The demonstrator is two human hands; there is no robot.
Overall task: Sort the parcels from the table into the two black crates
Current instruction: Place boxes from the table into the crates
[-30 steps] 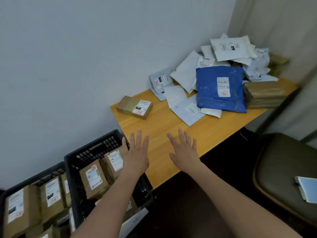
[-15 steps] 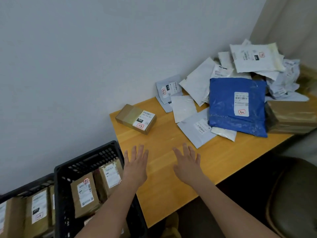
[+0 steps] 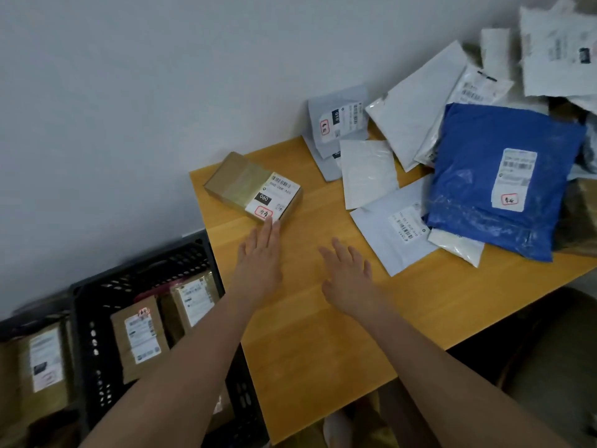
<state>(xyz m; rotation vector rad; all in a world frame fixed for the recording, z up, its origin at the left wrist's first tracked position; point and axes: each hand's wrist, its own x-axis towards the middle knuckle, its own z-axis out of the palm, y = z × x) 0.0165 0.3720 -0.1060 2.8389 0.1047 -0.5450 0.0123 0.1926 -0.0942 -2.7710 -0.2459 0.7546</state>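
Parcels lie spread over the wooden table (image 3: 323, 334), and the left hand (image 3: 258, 263) reaches among them with flat, straight fingers, its fingertips (image 3: 273, 226) touching the near edge of a small brown box (image 3: 252, 185) with a white label. Just to the right, the right hand (image 3: 350, 276) lies flat and spread, palm down over the bare wood, holding nothing. Beyond it sit white and grey mailers: one grey mailer (image 3: 392, 234) is closest to the right hand, and partly on top of it rests a big blue parcel (image 3: 497, 179) with a white label. More white bags pile up behind toward the wall (image 3: 129, 92). Left of the table, lower down, a black crate (image 3: 97, 318) holds upright brown parcels (image 3: 139, 337), and more brown parcels (image 3: 42, 360) stand at the far left, in what looks like a second crate
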